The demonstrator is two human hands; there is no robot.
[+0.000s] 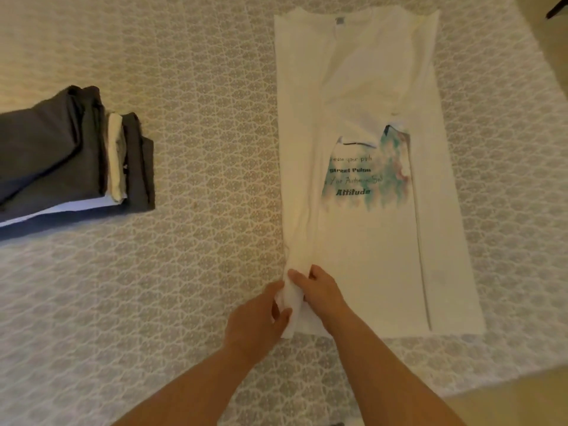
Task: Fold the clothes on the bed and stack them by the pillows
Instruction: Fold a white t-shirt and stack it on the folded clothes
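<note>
A white T-shirt with a teal print and dark lettering lies lengthwise on the patterned bedspread, its sides folded inward into a long strip. At its near left corner both hands meet. My left hand pinches the bunched hem fold from the left. My right hand grips the same fold from the right, fingers curled over the cloth. A stack of folded clothes, dark grey with cream and white layers, sits at the left edge of the view.
The bed's right edge runs diagonally past the shirt, with floor beyond it. A dark object shows at the top right corner. Bare bedspread lies between the stack and the shirt.
</note>
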